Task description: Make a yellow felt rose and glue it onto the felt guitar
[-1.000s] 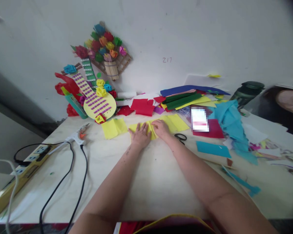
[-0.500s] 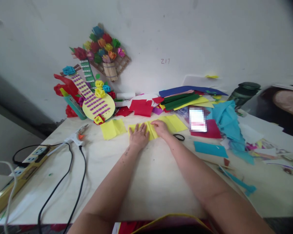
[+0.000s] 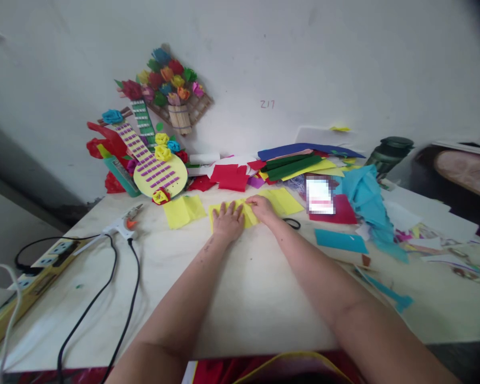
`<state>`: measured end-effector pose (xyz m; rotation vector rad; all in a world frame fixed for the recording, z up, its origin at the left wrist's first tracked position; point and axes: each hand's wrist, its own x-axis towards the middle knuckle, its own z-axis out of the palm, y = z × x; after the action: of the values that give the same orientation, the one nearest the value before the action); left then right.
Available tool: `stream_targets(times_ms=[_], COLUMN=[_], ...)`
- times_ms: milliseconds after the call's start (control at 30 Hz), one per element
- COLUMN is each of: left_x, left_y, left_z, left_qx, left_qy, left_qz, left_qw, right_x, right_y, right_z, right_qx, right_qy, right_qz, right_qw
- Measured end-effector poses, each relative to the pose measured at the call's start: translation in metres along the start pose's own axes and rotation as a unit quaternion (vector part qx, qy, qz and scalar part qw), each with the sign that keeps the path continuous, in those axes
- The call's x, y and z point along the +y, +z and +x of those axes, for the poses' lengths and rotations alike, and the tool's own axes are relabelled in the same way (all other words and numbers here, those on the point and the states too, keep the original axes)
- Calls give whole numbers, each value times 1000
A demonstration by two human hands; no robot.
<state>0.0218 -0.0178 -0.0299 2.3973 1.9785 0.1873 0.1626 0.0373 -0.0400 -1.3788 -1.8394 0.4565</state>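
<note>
My left hand point(image 3: 228, 222) lies flat, fingers spread, on a sheet of yellow paper point(image 3: 248, 218) on the table. Beside it, my right hand point(image 3: 263, 208) is closed, its curled fingertips pinching the same sheet near a crease. Part of that sheet is hidden beneath both hands. Another piece of yellow paper point(image 3: 286, 201) spreads out behind and to the right of my right hand. To the left, a folded yellow paper piece point(image 3: 184, 212) rests apart from my hands. A black loop handle point(image 3: 292, 223) shows close to my right wrist.
A glue gun point(image 3: 122, 228) with a black cord and a power strip point(image 3: 44, 272) are at left. A paper-flower guitar point(image 3: 160, 176) and green glue bottle point(image 3: 120, 170) lean behind. Coloured sheets point(image 3: 296, 165), a phone point(image 3: 320, 196), blue paper point(image 3: 341, 241) and a dark flask point(image 3: 390, 154) stand right.
The view has shifted slightly. My left hand stays flat on the yellow sheet with its fingers a little more spread. My right hand stays pinched at almost the same spot.
</note>
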Motion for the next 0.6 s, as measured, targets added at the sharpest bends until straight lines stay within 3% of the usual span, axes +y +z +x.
stream_targets(times_ms=[267, 600], left_x=[1, 2], left_y=[-3, -3], left_z=[0, 1], left_qx=[-33, -34], left_qy=[-8, -23], left_qz=[-2, 13], left_qw=[999, 999], right_x=[3, -4], right_y=[1, -4], right_z=[2, 0], right_qx=[-9, -11], right_qy=[9, 7], right_qz=[-9, -38], right_qw=[1000, 999])
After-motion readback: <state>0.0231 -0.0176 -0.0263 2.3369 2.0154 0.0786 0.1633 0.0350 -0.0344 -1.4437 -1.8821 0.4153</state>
